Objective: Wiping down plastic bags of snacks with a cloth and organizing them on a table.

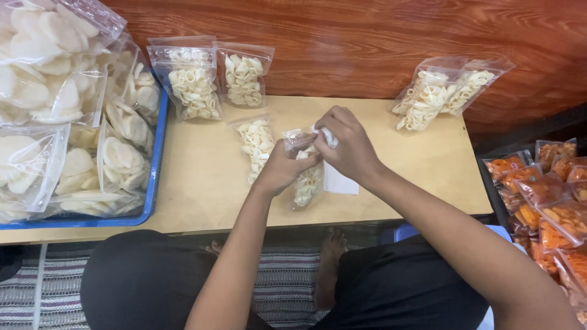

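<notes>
Both hands meet over the middle of the table (202, 183): the left hand (282, 170) has its grip pinched on the upper edge of a small clear bag of pale shell-shaped crackers (307, 182), and the right hand (348, 150) has its grip pressed together on the bag's mouth, with a bit of white showing between the fingers. What that white bit is I cannot tell. The bag lies on the table directly under the grip, its lower end towards the person. It looks light, with thin, slippery film and brittle contents, so I judge the empty top strip the safest place to hold; squeezing the filled part would likely crack the pieces.

Just under the right hand lies a white sheet (340, 181). Just left of the grip lies a second filled bag (257, 145). Beyond the grip, two more bags (211, 79) lean against the wooden wall, and another pair (440, 91) leans beyond and to the right. Well left sits a blue tray (156, 159) piled with bags of round white crackers; far right are bags of orange snacks (544, 201).
</notes>
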